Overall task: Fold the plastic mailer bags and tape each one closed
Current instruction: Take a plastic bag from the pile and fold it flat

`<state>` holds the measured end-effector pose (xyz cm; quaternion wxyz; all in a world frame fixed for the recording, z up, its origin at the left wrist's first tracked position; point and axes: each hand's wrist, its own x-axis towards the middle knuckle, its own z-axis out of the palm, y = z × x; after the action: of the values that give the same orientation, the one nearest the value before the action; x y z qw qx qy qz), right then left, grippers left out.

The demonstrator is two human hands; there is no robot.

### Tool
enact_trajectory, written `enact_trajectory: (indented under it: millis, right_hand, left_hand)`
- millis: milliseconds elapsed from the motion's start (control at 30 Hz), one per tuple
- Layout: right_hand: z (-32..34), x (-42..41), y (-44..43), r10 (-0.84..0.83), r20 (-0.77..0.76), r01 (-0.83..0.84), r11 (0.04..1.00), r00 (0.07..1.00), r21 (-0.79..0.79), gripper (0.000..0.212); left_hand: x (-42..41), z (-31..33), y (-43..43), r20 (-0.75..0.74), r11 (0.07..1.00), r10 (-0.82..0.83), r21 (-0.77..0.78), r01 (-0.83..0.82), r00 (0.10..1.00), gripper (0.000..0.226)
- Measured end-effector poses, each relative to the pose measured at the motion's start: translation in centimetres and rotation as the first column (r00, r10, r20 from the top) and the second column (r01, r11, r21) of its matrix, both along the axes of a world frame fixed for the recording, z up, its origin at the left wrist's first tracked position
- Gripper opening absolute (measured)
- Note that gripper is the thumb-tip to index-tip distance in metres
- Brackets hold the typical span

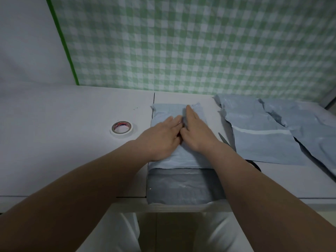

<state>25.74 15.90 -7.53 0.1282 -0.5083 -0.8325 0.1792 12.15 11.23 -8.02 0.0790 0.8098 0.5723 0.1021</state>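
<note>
Both hands lie flat on the folded bag (pixel 163 111) at the middle of the table (pixel 72 142). The left hand (pixel 163 137) and right hand (pixel 196 131) sit side by side, touching along the thumbs. Their fingers are straight and held together, pressing the pale blue layer down and gripping nothing.

The bag's far edge stops just short of the table's far edge, below the checked cloth (pixel 181 42). Its left edge runs beside a seam in the tabletop. The folded layer ends in a straight edge just behind the wrists. Near of that edge the bag's dark inner face (pixel 181 188) lies bare and reaches the table's near edge.

The tape (pixel 121 127) lies flat to the left, near the left hand but apart from the bag. The tabletop to the left and near of it is bare.

On the right, scissors (pixel 224 139) lie close beside the right wrist, blade pointing far-left, the middle hidden under the spare bags (pixel 260 142). These overlap one another and cover the table's right side up to the picture's edge, leaving a narrow strip of table between them and the folded bag.
</note>
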Motion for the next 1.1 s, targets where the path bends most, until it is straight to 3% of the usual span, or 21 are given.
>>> enact_trajectory:
  millis: [133,367,433,533,600,667,767,1100]
  right_hand:
    - [-0.9,0.3,0.3,0.018,0.136,-0.022,0.999,0.991,0.027,0.063]
    - [-1.1,0.8,0.2,-0.052,0.305,0.048,0.999,0.951,0.019,0.060]
    - [-0.7,0.7,-0.3,-0.091,0.336,0.054,0.992,0.937,0.115,0.054]
    - [-0.5,0.5,-1.8,-0.013,0.207,-0.054,0.948,0.978,0.313,0.036]
    - [-0.8,0.5,-2.8,0.115,0.078,-0.131,0.956,0.990,0.261,0.030]
    - [-1.2,0.8,-3.0,0.132,0.076,-0.142,0.979,0.988,0.149,0.036]
    - [-1.4,1.5,-2.9,0.096,0.223,-0.116,0.990,0.970,0.078,0.052]
    - [-1.9,3.2,-4.5,-0.043,0.280,0.031,0.998,0.959,0.047,0.071]
  left_hand:
    - [-0.5,-0.5,0.1,-0.133,0.998,0.016,-0.057,-0.024,0.991,0.059]
    - [-0.5,-0.6,0.0,-0.218,0.997,0.004,-0.070,-0.019,0.976,0.060]
    - [-0.6,-0.4,-0.2,-0.219,0.998,-0.003,-0.062,-0.011,0.976,0.060]
    - [-0.8,-0.4,-0.6,-0.196,0.999,-0.048,-0.012,0.046,0.979,0.063]
    - [-1.0,-0.4,-0.9,-0.202,0.997,-0.070,0.009,0.073,0.977,0.068]
    - [-1.2,-0.7,-1.3,-0.229,0.999,-0.044,-0.032,0.037,0.973,0.066]
    - [-1.5,-0.7,-1.9,-0.278,0.997,0.016,-0.070,-0.037,0.960,0.073]
    - [-2.4,0.7,-4.0,-0.381,0.975,0.151,-0.093,-0.201,0.912,0.116]
